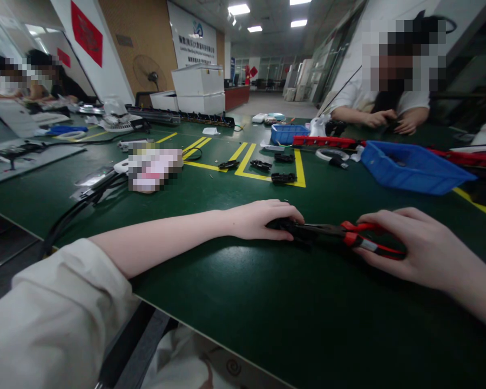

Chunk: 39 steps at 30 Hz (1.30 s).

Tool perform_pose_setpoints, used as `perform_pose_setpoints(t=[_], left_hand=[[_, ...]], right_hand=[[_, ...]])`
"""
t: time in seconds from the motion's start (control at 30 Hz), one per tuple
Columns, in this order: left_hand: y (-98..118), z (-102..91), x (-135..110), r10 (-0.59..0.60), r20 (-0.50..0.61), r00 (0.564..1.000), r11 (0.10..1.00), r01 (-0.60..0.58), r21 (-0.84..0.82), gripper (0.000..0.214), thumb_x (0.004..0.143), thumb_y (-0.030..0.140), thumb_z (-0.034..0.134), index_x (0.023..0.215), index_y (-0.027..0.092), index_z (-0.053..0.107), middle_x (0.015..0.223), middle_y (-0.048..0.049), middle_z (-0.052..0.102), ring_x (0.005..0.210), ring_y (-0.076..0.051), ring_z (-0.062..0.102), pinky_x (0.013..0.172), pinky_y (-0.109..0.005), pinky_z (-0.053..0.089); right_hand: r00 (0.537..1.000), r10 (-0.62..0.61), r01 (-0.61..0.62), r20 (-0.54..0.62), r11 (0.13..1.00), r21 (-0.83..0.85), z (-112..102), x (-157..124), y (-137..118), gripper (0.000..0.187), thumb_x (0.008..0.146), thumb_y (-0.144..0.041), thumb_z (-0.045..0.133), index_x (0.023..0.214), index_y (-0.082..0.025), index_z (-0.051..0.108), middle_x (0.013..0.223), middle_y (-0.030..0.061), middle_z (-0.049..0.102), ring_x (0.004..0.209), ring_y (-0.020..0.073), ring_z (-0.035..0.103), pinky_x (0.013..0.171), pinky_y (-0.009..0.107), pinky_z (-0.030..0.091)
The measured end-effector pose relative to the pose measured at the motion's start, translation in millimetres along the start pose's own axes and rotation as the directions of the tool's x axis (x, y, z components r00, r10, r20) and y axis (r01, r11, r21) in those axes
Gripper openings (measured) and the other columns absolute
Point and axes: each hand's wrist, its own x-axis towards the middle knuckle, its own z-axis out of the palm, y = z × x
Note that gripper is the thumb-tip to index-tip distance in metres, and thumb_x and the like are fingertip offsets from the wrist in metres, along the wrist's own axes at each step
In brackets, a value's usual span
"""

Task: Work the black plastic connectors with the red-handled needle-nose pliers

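My left hand [269,219] is closed round a small black part [282,223] just above the green table [243,297]; the fingers cover most of it, so its kind does not show. My right hand [413,246] grips the red and black handles of a pair of long-nose pliers [350,235]. The jaws point left and meet the black part beside my left fingertips. Whether they are clamped on it I cannot tell. Beyond my hands, several similar black parts [283,178] lie in and beside a yellow-taped rectangle [270,180].
A blue bin [415,167] stands right of the taped marks, and a smaller blue bin [288,134] farther back. A phone in a pink case [156,170] and black cables [81,202] lie on the left. Across the table sits a co-worker [389,92], hands together.
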Motion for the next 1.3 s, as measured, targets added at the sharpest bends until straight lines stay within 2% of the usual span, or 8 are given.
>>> perform_pose_setpoints(t=[0.3,0.5,0.73,0.87,1.03,1.2,1.3], left_hand=[[0,2.0,0,0.032,-0.014,0.999,0.999,-0.032,0.036,0.029,0.101,0.028,0.063,0.129,0.018,0.064,0.124,-0.0127,0.071,0.115,-0.025,0.064,0.100,-0.042,0.051],[-3,4.2,0,0.091,-0.053,0.994,0.991,-0.086,0.101,0.032,0.103,0.023,0.057,0.134,0.019,0.063,0.143,-0.0166,0.063,0.134,-0.029,0.059,0.116,-0.049,0.045],[-3,3.1,-1,0.073,-0.049,0.996,0.988,-0.066,0.137,0.042,0.099,0.014,0.049,0.139,0.018,0.062,0.148,-0.0167,0.060,0.140,-0.029,0.056,0.120,-0.050,0.044],[1,1.0,-1,0.071,-0.015,0.997,0.993,-0.069,0.093,0.043,0.098,0.020,0.054,0.140,0.013,0.061,0.149,-0.0192,0.060,0.141,-0.030,0.057,0.121,-0.048,0.044],[6,-0.1,-1,0.013,-0.004,1.000,1.000,-0.013,0.019,0.047,0.096,0.037,0.069,0.137,0.017,0.061,0.147,-0.0173,0.062,0.137,-0.030,0.060,0.116,-0.046,0.048],[5,1.9,-1,0.041,-0.006,0.999,0.999,-0.041,-0.004,0.043,0.095,0.035,0.071,0.133,0.016,0.063,0.145,-0.0187,0.064,0.134,-0.031,0.062,0.114,-0.049,0.050],[3,2.2,-2,0.054,0.006,0.999,0.998,-0.054,-0.008,0.044,0.095,0.036,0.069,0.134,0.017,0.062,0.147,-0.0184,0.063,0.136,-0.031,0.061,0.116,-0.049,0.049]], right_hand=[[0.999,0.000,0.001,0.047,1.000,-0.014,-10,3,-2,0.048,0.089,-0.061,0.063,0.109,-0.018,0.072,0.091,0.0128,0.075,0.079,0.0276,0.067,0.067,0.040,0.055],[1.000,0.018,-0.017,0.020,1.000,-0.014,-3,-3,2,0.048,0.089,-0.061,0.062,0.111,-0.019,0.072,0.094,0.0132,0.076,0.082,0.0282,0.067,0.070,0.042,0.054],[1.000,-0.016,0.016,0.006,0.999,-0.029,1,-6,3,0.049,0.091,-0.059,0.061,0.116,-0.019,0.070,0.095,0.0133,0.075,0.082,0.0277,0.065,0.072,0.041,0.053],[0.999,-0.035,0.034,-0.012,0.999,-0.028,0,-5,0,0.048,0.090,-0.058,0.063,0.116,-0.018,0.069,0.095,0.0131,0.075,0.081,0.0272,0.065,0.070,0.040,0.052],[0.999,-0.032,0.031,-0.010,0.999,-0.022,-2,-3,-3,0.044,0.091,-0.056,0.064,0.116,-0.020,0.068,0.097,0.0120,0.075,0.083,0.0278,0.066,0.074,0.043,0.051],[0.995,-0.090,0.089,-0.045,0.996,-0.012,-4,2,-12,0.036,0.090,-0.048,0.066,0.118,-0.024,0.065,0.099,0.0108,0.076,0.085,0.0311,0.069,0.083,0.050,0.050],[0.990,-0.111,0.110,-0.088,0.994,-0.011,-5,5,-15,0.033,0.091,-0.048,0.066,0.117,-0.028,0.064,0.097,0.0085,0.076,0.083,0.0320,0.070,0.082,0.051,0.050]])
